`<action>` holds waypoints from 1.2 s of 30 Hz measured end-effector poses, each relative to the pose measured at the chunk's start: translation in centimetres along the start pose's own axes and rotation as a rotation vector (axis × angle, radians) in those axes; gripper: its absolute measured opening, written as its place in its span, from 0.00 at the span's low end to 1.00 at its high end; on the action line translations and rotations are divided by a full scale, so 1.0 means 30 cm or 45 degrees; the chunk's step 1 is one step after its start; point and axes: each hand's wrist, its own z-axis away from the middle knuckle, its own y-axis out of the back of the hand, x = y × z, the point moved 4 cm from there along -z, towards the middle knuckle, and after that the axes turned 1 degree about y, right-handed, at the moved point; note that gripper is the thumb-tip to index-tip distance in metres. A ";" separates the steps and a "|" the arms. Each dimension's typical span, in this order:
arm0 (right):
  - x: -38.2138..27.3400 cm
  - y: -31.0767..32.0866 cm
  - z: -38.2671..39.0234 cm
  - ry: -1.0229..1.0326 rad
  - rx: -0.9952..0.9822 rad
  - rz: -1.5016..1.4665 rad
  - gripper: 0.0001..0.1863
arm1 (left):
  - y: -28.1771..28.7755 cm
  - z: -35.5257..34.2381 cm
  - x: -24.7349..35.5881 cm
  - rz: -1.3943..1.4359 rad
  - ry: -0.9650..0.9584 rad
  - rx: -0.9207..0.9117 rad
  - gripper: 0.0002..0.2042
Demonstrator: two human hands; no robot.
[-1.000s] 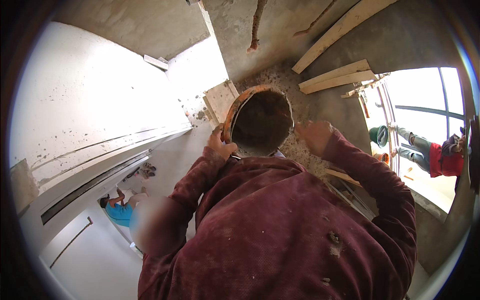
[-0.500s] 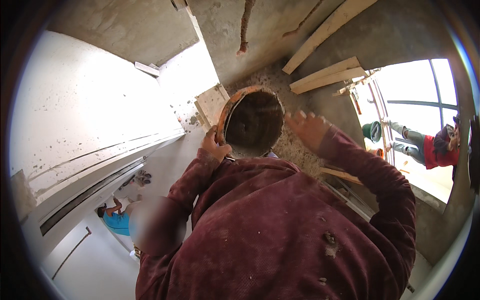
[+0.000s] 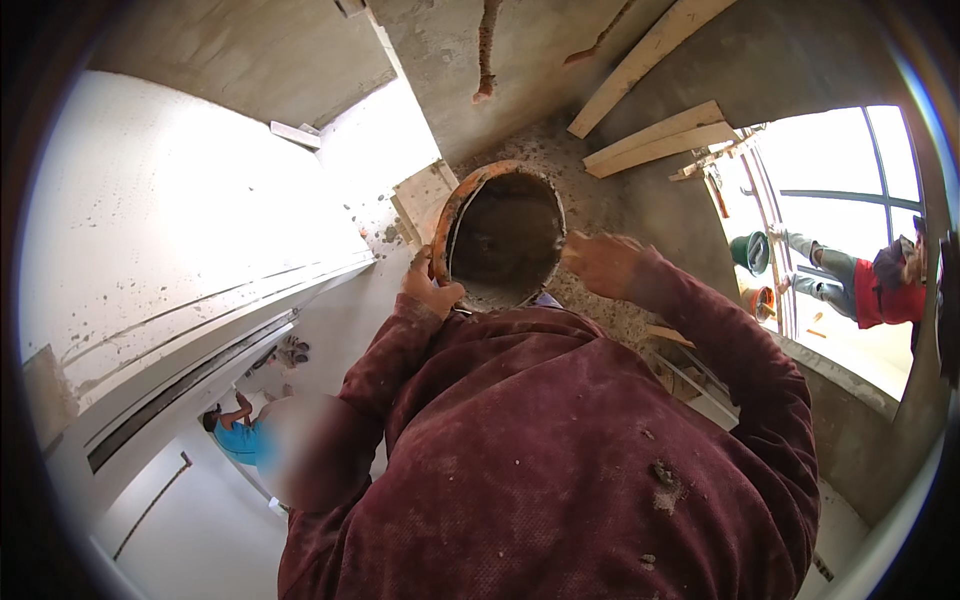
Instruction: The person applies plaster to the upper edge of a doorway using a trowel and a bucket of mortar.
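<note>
An orange bucket, its rim crusted with mortar, is in front of my chest with its mouth facing up. The inside is dark and grey, and how much mortar it holds I cannot make out. My left hand grips the bucket's near left rim, thumb toward the mouth and fingers around the outside. My right hand is at the right side of the rim, its fingers looking curled but smeared by motion. Whether it touches the bucket does not show clearly.
Wooden boards lean at the far right. A spattered white surface lies at left, with a light block beside the bucket. Through the right opening a person in red is near a green bucket. Another person in blue is at lower left.
My right hand has moved slightly down and left to the bucket's right edge, its spread fingers now drawn in. My left hand has kept its hold on the rim.
</note>
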 end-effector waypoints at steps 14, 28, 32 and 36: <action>0.112 0.062 0.046 -0.454 0.032 0.270 0.15 | -0.030 -0.018 0.081 -0.024 -0.020 -0.051 0.31; 0.069 0.077 0.001 -0.387 0.021 0.275 0.16 | -0.030 0.034 0.106 -0.168 0.074 0.002 0.39; 0.051 0.049 -0.006 -0.363 0.119 0.388 0.16 | -0.029 0.022 0.064 -0.136 0.060 -0.031 0.35; 0.051 -0.138 -0.134 -0.263 -0.187 0.094 0.17 | -0.040 0.021 0.072 -0.054 -0.077 0.053 0.31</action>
